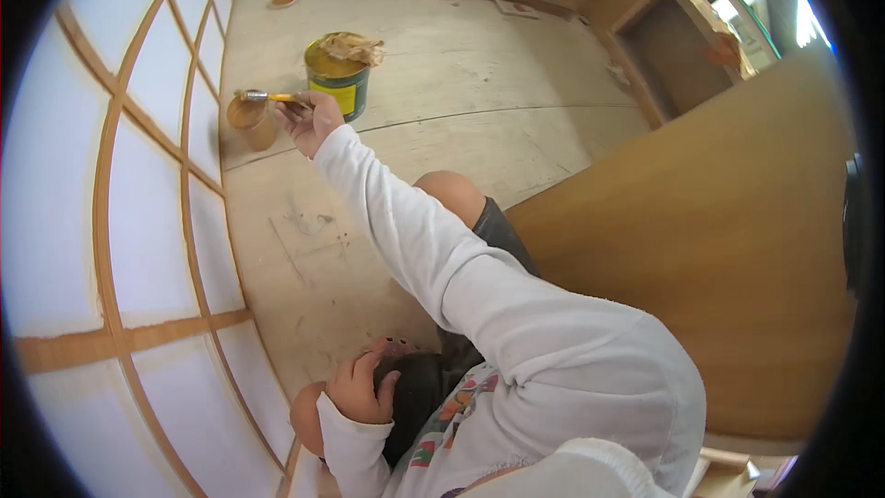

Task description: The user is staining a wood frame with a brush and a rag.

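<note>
My right hand (310, 122) is stretched far forward and grips the yellow handle of a paintbrush (277, 98). The brush's metal band and bristles lie over the mouth of a brown plastic cup (256, 134); whether the bristles touch its rim I cannot tell. Just right of the cup stands a dark green tub (355, 97) with a yellow label and a crumpled tan sheet (355, 48) over its top. My left hand (361, 389) rests by my knee with fingers bent over the dark shorts (419, 387); nothing shows in it.
On the left rises a lattice panel (152, 212) of wooden strips and white panes. A wooden panel (701, 249) fills the right side. Beyond stands an open-fronted wooden cabinet (678, 55). A small round lid (283, 1) lies on the floor (489, 74) at the back.
</note>
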{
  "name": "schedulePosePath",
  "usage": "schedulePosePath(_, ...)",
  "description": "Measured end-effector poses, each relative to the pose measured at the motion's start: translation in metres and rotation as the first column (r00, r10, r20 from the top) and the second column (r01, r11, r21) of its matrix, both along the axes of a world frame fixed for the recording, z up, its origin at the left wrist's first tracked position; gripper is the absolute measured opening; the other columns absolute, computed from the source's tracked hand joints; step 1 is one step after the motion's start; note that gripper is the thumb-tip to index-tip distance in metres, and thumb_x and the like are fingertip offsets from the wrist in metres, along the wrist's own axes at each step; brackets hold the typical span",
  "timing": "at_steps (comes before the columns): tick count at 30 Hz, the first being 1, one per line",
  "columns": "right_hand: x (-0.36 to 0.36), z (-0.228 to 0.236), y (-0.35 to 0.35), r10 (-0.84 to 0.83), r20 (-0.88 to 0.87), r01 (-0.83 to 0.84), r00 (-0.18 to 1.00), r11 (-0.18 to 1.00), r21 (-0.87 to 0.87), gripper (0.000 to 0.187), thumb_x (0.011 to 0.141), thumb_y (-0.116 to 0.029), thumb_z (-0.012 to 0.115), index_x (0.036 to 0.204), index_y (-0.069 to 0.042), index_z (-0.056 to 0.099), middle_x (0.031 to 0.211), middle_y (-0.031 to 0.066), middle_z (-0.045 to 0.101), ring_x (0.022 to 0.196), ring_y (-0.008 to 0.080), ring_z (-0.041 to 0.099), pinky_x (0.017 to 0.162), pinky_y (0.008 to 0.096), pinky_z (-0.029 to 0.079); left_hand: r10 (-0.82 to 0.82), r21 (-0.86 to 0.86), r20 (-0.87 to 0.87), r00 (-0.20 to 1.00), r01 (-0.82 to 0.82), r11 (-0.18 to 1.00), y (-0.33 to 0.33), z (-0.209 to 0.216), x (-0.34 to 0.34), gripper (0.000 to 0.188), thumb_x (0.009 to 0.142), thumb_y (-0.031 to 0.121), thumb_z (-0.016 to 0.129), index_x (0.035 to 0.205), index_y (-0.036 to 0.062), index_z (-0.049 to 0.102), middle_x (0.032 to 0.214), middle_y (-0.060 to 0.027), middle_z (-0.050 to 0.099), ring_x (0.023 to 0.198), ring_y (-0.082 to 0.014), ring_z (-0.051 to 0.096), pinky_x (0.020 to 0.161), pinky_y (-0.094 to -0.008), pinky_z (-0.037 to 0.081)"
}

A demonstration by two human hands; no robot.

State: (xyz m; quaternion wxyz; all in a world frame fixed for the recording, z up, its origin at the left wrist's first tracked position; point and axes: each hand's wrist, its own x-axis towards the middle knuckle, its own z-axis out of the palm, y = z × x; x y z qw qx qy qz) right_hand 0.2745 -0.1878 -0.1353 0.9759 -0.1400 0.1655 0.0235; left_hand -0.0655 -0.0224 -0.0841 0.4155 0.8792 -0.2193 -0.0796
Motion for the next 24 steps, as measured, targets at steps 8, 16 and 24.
schedulePosePath(8,-0.026,-0.033,-0.001,0.075,0.036,-0.081,0.997,0.977,0.197,0.016,0.086,-0.009,0.051,0.094,0.005,0.048,0.088,0.014,0.056,0.078,0.0254,0.061,0.076,0.0367,0.057,0.151,0.19,-0.037,0.988,-0.141,0.972,-0.034,0.02,-0.023,0.046,0.066,0.02,0.074,0.107,0.0056,0.058,0.1,-0.014,0.059,0.091,-0.0329,0.056,0.08,-0.0443,0.042)
schedulePosePath(16,-0.039,-0.123,0.019,0.365,0.045,-0.359,0.93,0.874,0.327,0.01,0.079,-0.004,0.05,0.079,0.004,0.055,0.081,0.0173,0.063,0.078,0.0295,0.063,0.078,0.0383,0.055,0.504,0.381,-0.215,0.836,-0.403,0.832,-0.059,0.012,-0.046,0.049,0.066,0.025,0.073,0.108,0.008,0.056,0.104,-0.0119,0.057,0.09,-0.0318,0.055,0.076,-0.0432,0.043)
schedulePosePath(24,-0.081,-0.148,0.052,0.676,-0.067,-0.679,0.734,0.733,-0.047,0.01,0.079,-0.003,0.054,0.086,0.005,0.056,0.091,0.0197,0.062,0.08,0.0313,0.063,0.08,0.0418,0.054,0.613,0.333,-0.244,0.751,-0.529,0.781,-0.068,-0.001,-0.061,0.051,0.061,0.019,0.075,0.107,0.0069,0.057,0.102,-0.0132,0.058,0.092,-0.032,0.057,0.078,-0.0431,0.045)
